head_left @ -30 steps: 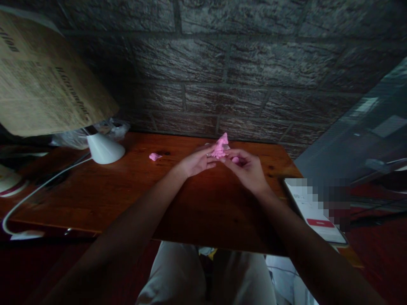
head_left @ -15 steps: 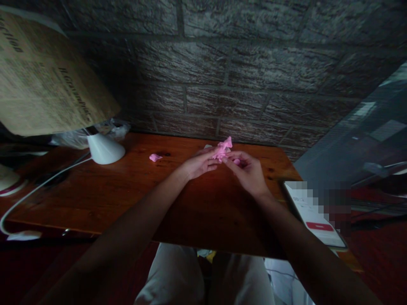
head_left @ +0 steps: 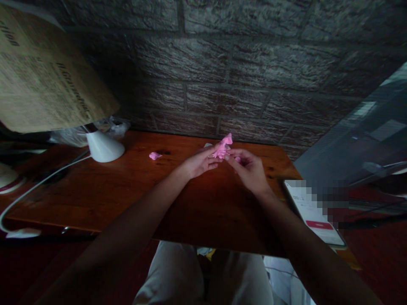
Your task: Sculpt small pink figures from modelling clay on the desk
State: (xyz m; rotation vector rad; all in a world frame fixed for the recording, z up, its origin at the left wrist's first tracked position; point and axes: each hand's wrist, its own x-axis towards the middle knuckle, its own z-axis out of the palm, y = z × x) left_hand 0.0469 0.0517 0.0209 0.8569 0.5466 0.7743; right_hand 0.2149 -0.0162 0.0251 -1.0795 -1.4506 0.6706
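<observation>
A lumpy pink piece of modelling clay (head_left: 221, 149) is held above the wooden table, its narrow end pointing up and away from me. My left hand (head_left: 203, 163) is closed on its left side, the lower fingers stretched beneath it. From the right, my right hand (head_left: 249, 169) pinches its lower edge between thumb and index finger. A second bit of pink clay (head_left: 238, 159) shows under the curled fingers of my right hand, partly hidden. Further left, a small pink clay lump (head_left: 155, 156) lies by itself on the table.
At the left stands a lamp with a white base (head_left: 105, 147) and a newsprint shade (head_left: 54, 80); its white cable (head_left: 41, 178) runs over the table edge. A tablet or phone (head_left: 313, 216) lies at the right edge. Behind rises a brick-patterned wall (head_left: 203, 63).
The narrow upper end of the clay has tilted to the right between my hands. My right fingers have shifted slightly along its lower edge. The loose lump has stayed put.
</observation>
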